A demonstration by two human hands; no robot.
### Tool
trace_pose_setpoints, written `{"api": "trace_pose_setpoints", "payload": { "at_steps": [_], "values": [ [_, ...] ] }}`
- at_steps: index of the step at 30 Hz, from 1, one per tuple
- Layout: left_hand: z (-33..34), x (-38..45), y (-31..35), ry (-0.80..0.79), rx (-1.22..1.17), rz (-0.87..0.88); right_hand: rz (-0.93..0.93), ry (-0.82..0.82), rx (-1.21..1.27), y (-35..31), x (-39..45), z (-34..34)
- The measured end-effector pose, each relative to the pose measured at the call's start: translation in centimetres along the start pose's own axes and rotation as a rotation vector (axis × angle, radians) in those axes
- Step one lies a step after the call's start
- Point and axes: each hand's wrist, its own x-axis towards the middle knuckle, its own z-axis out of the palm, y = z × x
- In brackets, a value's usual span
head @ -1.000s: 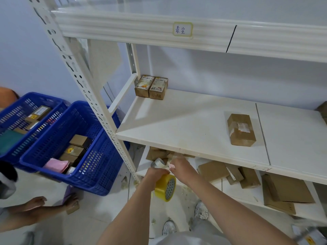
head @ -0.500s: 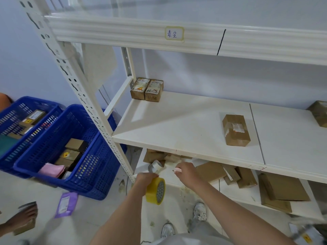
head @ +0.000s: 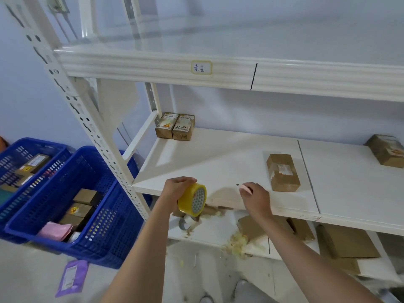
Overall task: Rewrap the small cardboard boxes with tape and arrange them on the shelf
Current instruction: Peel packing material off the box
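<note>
The left hand [head: 175,189] grips a yellow roll of clear packing tape [head: 192,199] at the front edge of the white middle shelf [head: 220,162], fingers curled over its rim. The right hand [head: 254,199] hovers just beside it, fingers pinching something small and pink [head: 245,188]; I cannot tell whether it is a tool or the tape's end. The nearest brown cardboard box with a white label [head: 282,172] lies near the right hand, untouched. To do this well, I'd pull a clean length of tape free first, keeping the roll steady, then bring that box forward. Two printed boxes [head: 175,126] sit touching at the shelf's back left corner, so the finished one should line up beside them.
</note>
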Motion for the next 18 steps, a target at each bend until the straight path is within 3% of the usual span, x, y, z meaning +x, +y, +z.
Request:
{"api": "trace_pose_setpoints", "payload": {
  "at_steps": [4, 6, 12, 18],
  "values": [
    [2.8, 0.1, 2.7, -0.032, -0.002, 0.059, 0.074, 0.409, 0.044, 2.0, 0.5, -4.5],
    [4.5, 0.3, 3.4, -0.049, -0.004, 0.091, 0.137, 0.498, 0.023, 3.6, 1.1, -6.9],
    [10.5, 0.3, 4.7, -0.086, -0.022, 0.113, 0.294, 0.505, -0.09, 9.0, 3.3, -12.5],
    [16.4, 0.2, 5.8, -0.054, -0.048, 0.134, 0.443, 0.39, -0.036, 12.3, 4.4, -16.2]
  ]
}}
